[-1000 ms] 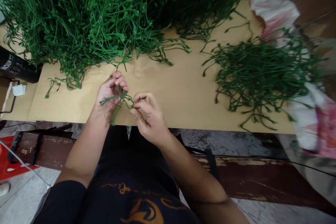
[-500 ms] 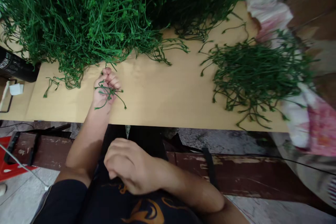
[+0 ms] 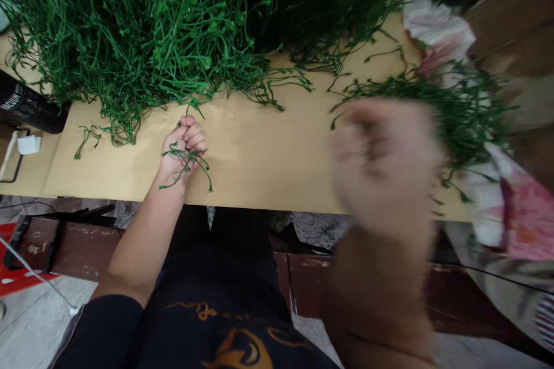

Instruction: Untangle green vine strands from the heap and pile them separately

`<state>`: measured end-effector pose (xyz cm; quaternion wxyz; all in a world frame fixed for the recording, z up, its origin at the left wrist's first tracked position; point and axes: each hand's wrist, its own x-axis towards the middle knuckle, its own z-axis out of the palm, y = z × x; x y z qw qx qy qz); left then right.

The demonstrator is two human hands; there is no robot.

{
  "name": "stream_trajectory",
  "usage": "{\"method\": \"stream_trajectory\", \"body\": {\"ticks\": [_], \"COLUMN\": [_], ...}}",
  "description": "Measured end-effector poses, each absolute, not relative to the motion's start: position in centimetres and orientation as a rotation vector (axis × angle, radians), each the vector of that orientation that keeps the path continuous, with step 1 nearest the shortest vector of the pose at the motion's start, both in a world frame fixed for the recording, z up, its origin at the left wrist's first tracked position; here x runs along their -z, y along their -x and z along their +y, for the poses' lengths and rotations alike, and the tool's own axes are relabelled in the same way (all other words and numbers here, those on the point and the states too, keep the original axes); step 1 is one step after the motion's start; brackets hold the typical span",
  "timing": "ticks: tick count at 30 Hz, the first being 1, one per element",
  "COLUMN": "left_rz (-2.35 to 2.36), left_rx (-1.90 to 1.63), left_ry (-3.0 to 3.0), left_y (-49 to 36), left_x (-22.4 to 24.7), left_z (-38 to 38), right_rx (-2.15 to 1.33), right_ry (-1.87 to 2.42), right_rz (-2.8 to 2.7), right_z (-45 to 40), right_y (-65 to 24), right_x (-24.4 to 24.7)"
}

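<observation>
- Here, I see the left hand [image 3: 186, 141] curled, pinching a green plastic sprig [image 3: 187, 157] over the tan tabletop [image 3: 268, 155], near the large pile of stems [image 3: 173, 40].
- The right hand [image 3: 385, 155] is blurred near the smaller stem pile [image 3: 467, 109]; I cannot tell whether its fingers are spread or pressed together.

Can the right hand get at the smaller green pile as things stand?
Probably yes: the blurred right hand overlaps part of the smaller green pile in view, with nothing visible blocking the way; contact can't be told.
</observation>
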<state>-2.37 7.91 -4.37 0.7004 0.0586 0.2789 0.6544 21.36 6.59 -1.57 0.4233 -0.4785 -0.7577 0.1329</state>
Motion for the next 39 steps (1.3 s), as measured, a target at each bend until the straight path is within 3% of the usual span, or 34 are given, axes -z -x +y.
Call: {"method": "stream_trajectory", "body": {"ticks": [3,11,20,23,29,39], "left_rz": [0.611,0.617,0.562,0.62,0.688,0.662], "left_rx": [-1.463,-1.428,-1.431,-1.438,-1.484,-1.433], "left_ry": [-0.15,-0.155,-0.184,-0.159,-0.151,-0.16], "left_y": [2.5,2.6,2.6,2.4,2.2,2.6], "left_x": [4.5,4.6,4.9,4.6,4.6,4.6], "left_z": [7.8,7.7,7.4,7.3,7.8,7.7], "right_rx": [-0.973,-1.178,-1.783,-1.781,-1.447,-1.709], "right_ry": [1.049,0.994,0.852,0.73,0.78,0.603], "right_rz": [-2.07,-2.089,-1.97,-1.849,-1.343,-1.294], "right_z": [4.1,3.7,3.3,3.5,3.4,2.3], "right_y": [-14.2,-10.5,-11.4,-11.3,-9.8,-10.0], "right_x": [3.7,4.2,3.5,3.8,4.3,4.9]}}
